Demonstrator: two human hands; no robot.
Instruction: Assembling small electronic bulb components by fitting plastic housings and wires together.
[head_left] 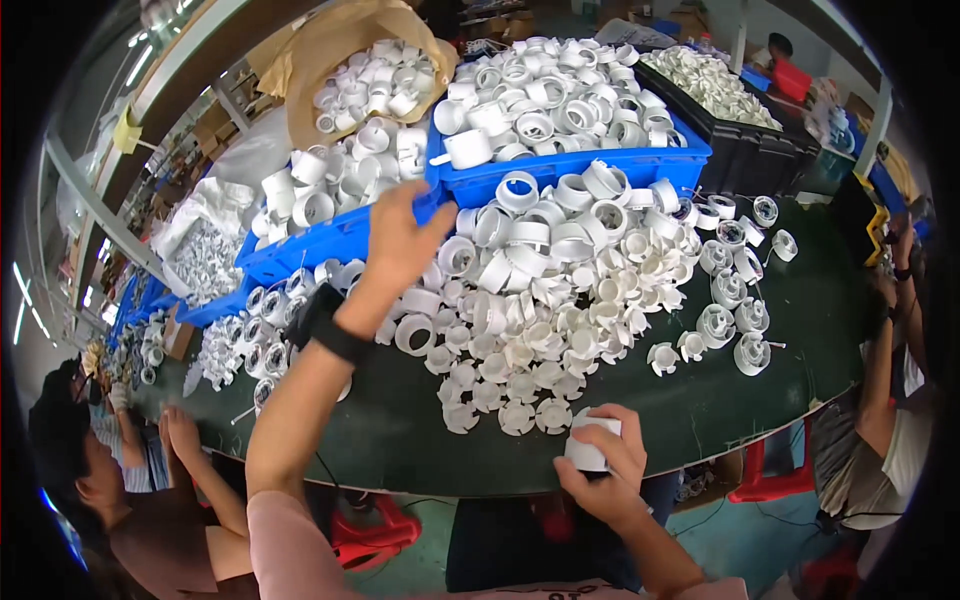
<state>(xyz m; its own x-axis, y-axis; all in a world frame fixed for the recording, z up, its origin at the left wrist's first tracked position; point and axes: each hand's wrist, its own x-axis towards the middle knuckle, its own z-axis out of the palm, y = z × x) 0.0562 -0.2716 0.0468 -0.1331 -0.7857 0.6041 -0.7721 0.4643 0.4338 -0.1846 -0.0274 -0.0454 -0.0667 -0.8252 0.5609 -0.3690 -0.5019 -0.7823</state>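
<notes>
My left hand (402,240) is raised over the near edge of the left blue bin (340,238), fingers apart and nothing seen in them. White plastic cups and rings (372,165) fill that bin. At the table's near edge, my right hand (618,462) grips a white cylindrical plastic housing (592,444), its underside hidden by the fingers. Just beyond it spreads a heap of small white clawed plastic caps (520,365). White plastic rings (570,240) lie piled behind those caps, against a second blue bin (580,168) that is heaped with more rings.
On the dark green table (800,300), assembled round parts with wires (730,290) stand at the right. More lie at the left (265,325). A black crate (745,145) of small white pieces sits back right. People (130,500) work on both sides; red stools (370,535) are below.
</notes>
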